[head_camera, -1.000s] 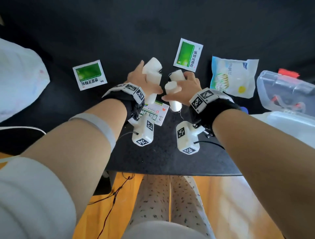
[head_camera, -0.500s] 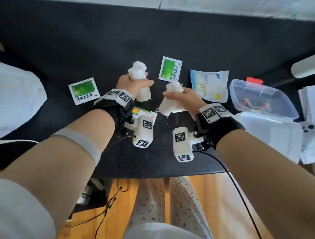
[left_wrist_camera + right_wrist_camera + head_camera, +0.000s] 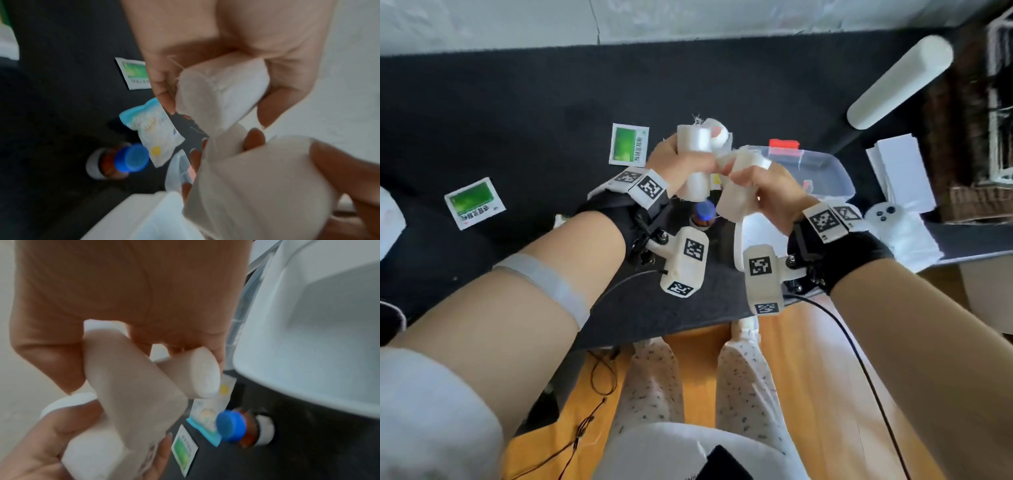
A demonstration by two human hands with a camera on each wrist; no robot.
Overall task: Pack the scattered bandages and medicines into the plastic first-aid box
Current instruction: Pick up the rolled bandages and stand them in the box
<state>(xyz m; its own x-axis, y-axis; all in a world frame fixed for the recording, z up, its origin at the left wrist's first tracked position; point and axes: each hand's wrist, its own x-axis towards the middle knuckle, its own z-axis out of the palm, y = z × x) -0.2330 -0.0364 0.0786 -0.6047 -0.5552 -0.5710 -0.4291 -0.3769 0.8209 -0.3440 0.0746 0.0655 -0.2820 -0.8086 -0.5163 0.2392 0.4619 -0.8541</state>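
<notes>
My left hand point(image 3: 681, 164) clenches two gauze rolls point(image 3: 697, 161) and my right hand point(image 3: 767, 188) grips two more point(image 3: 736, 192), fists held together above the table so all can go at once into the open box point(image 3: 822, 171) just right.

Both forearms stretched forward with wrists nearly meeting, left hand point(image 3: 677, 164) and right hand point(image 3: 767, 186) raised knuckles-up, fingers of each curled tight around a held object.
</notes>
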